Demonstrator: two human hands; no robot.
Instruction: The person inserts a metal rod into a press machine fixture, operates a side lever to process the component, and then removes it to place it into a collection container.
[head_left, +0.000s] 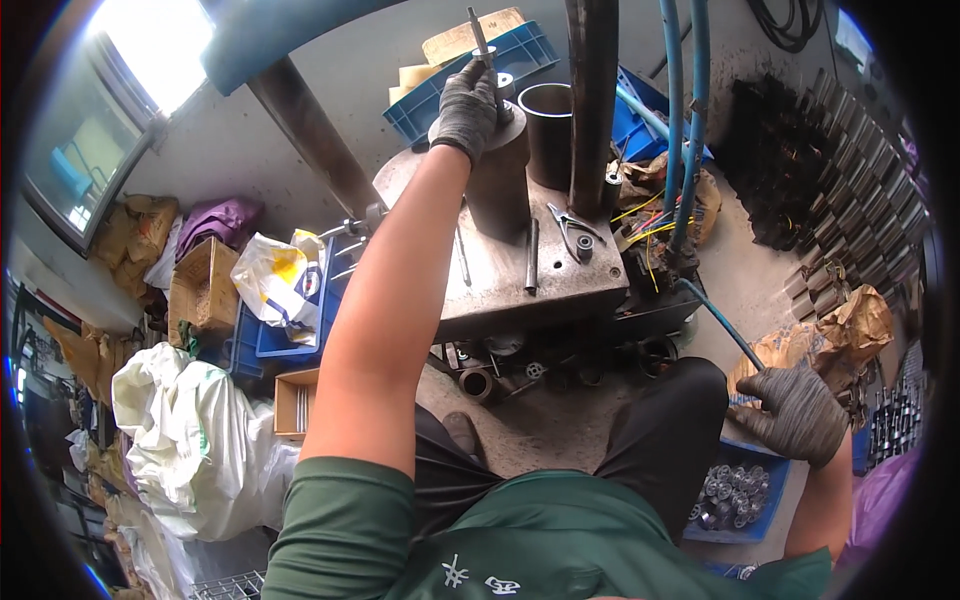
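My left hand (467, 112), in a grey work glove, is closed around an upright metal shaft (478, 32) with a ring on it. It holds the shaft over the round top of a thick steel cylinder (499, 190) standing on a metal machine table (590, 283). How the shaft's lower end sits is hidden by the hand. Low on the right, my gloved right hand (800, 412) grips the end of a long blue lever (722, 320), which runs up to the machine. Pliers (572, 232), a small ring part (585, 243) and a dark rod (532, 258) lie on the table.
Behind the cylinder stand an open steel tube (546, 100), a dark column (592, 120) and a blue crate (470, 85). Blue hoses (684, 130) hang on the right. A blue bin of metal parts (735, 492) lies beside my leg; white sacks (185, 440) are at the left.
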